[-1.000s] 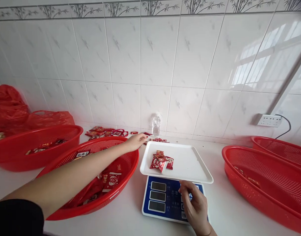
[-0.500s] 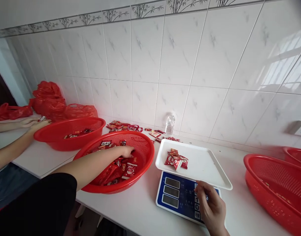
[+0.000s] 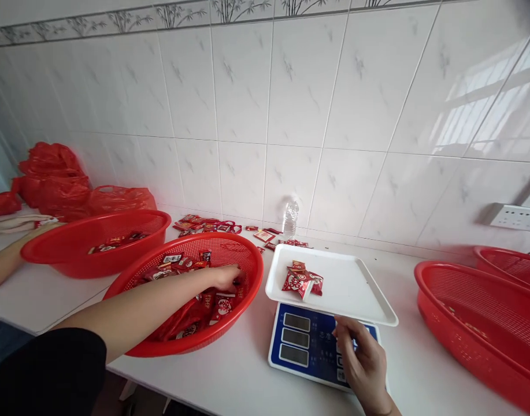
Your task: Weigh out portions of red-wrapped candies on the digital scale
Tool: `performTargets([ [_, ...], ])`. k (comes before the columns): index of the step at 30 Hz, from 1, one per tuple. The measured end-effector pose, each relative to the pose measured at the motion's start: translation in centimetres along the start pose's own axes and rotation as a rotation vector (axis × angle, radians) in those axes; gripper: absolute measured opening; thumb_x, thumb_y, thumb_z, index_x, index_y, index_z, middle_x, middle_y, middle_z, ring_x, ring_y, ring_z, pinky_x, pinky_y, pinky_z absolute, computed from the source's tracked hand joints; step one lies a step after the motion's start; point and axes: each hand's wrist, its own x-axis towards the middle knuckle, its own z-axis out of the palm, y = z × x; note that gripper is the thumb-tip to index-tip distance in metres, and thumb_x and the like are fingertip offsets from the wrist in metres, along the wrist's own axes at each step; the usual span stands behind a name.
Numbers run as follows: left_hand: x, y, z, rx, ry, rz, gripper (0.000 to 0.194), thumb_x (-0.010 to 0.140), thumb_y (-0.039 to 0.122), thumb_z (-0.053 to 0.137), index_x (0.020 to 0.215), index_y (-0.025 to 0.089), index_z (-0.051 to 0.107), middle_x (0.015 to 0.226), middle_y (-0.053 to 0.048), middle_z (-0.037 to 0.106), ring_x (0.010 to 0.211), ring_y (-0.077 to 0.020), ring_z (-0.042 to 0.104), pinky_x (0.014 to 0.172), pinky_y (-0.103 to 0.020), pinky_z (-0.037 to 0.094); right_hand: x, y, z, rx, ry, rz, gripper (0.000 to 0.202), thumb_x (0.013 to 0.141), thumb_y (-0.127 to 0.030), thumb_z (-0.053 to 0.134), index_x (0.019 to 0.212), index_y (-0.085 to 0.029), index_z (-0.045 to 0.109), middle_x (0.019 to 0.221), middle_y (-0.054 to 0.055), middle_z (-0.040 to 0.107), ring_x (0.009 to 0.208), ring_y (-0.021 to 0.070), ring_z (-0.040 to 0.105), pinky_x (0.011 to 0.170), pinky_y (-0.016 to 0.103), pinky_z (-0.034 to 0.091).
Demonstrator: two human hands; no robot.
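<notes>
Currently, a red basket (image 3: 244,247) is holding packets (image 3: 224,307) and the left hand (image 3: 225,278), its grip impossible to tell; more packets (image 3: 296,282) are lying on a white tray (image 3: 347,283); the right hand (image 3: 363,363), loosely curled, is hanging over a scale (image 3: 314,341).

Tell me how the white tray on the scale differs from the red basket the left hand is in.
The tray is white and roughly rectangular; the basket is red and oval. The tray is shallow, while the basket has higher, perforated walls. The tray carries a small cluster of packets; the basket holds many more. Both contain red packets.
</notes>
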Motion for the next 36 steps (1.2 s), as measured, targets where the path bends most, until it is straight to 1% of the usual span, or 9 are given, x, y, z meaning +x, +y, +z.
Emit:
performTargets([
  [4,0.5,0.1,0.3,0.012,-0.011,0.000,0.043,0.063,0.018,0.065,0.106,0.019,0.067,0.115,-0.008,0.059,0.093,-0.0239,0.060,0.080,-0.029,0.048,0.1,0.0,0.0,0.002,0.013,0.001,0.012,0.090,-0.019,0.050,0.097,-0.021,0.060,0.069,-0.001,0.063,0.055,0.0102,0.059,0.051,0.018,0.048],
  [8,0.4,0.6,0.2,-0.014,-0.100,-0.115,0.042,0.068,0.039,0.063,0.106,0.020,0.066,0.110,-0.009,0.062,0.090,-0.0261,0.062,0.079,-0.033,0.049,0.1,0.1,0.2,0.000,0.012,0.000,0.012,0.090,-0.020,0.051,0.097,-0.021,0.061,0.070,-0.001,0.064,0.054,0.0102,0.059,0.050,0.017,0.048],
  [12,0.1,1.9,0.7,0.070,-0.092,-0.147,0.058,0.053,0.039,0.072,0.107,0.018,0.064,0.118,-0.012,0.056,0.086,-0.0277,0.062,0.076,-0.035,0.051,0.1,0.1,0.3,0.005,0.013,0.014,0.012,0.090,-0.021,0.052,0.095,-0.021,0.062,0.068,-0.001,0.064,0.053,0.0101,0.059,0.050,0.018,0.047],
  [15,-0.2,2.8,0.9,0.091,-0.022,-0.086,0.044,0.053,0.035,0.069,0.093,0.017,0.066,0.105,-0.010,0.062,0.078,-0.0262,0.062,0.070,-0.034,0.051,0.1,0.1,0.2,0.015,0.017,0.037,0.013,0.089,-0.024,0.052,0.094,-0.020,0.063,0.067,0.000,0.064,0.052,0.0107,0.059,0.049,0.018,0.047],
  [19,-0.5,3.0,0.5,0.031,-0.097,0.022,0.023,0.054,0.030,0.067,0.074,0.019,0.064,0.074,-0.002,0.065,0.068,-0.0235,0.060,0.063,-0.032,0.049,0.3,0.0,0.3,0.030,0.011,0.061,0.015,0.089,-0.028,0.052,0.092,-0.020,0.064,0.067,0.001,0.065,0.052,0.0117,0.059,0.049,0.019,0.048],
  [22,-0.8,2.2,-0.7,-0.091,-0.064,-0.063,0.022,0.053,0.028,0.069,0.073,0.019,0.062,0.068,0.000,0.063,0.064,-0.0208,0.059,0.059,-0.029,0.047,0.4,-0.1,0.4,0.036,0.016,0.062,0.016,0.089,-0.029,0.052,0.090,-0.019,0.064,0.064,0.001,0.064,0.050,0.0119,0.058,0.047,0.020,0.047],
  [27,-1.1,1.4,-5.9,-0.291,0.231,-0.235,0.024,0.067,0.034,0.063,0.084,0.019,0.053,0.069,0.001,0.054,0.053,-0.0137,0.052,0.043,-0.022,0.041,0.6,-0.2,0.4,0.041,0.010,0.035,0.015,0.090,-0.026,0.052,0.091,-0.019,0.064,0.065,0.000,0.065,0.050,0.0114,0.058,0.048,0.019,0.047],
  [31,-0.7,4.9,-9.9,-0.542,0.353,-0.084,0.025,0.072,0.037,0.062,0.086,0.019,0.051,0.080,0.000,0.056,0.064,-0.0119,0.053,0.047,-0.018,0.042,0.5,-0.2,0.4,0.037,0.013,0.042,0.013,0.090,-0.025,0.052,0.091,-0.020,0.064,0.065,0.000,0.065,0.052,0.0114,0.059,0.049,0.019,0.046],
  [36,1.6,12.8,-8.7,-0.609,0.317,0.178,0.025,0.076,0.036,0.061,0.093,0.018,0.057,0.091,-0.002,0.062,0.074,-0.0141,0.058,0.057,-0.022,0.048,0.4,-0.1,0.4,0.020,-0.009,0.053,0.017,0.092,-0.026,0.049,0.093,-0.019,0.063,0.066,0.001,0.065,0.055,0.0125,0.059,0.052,0.021,0.046],
])
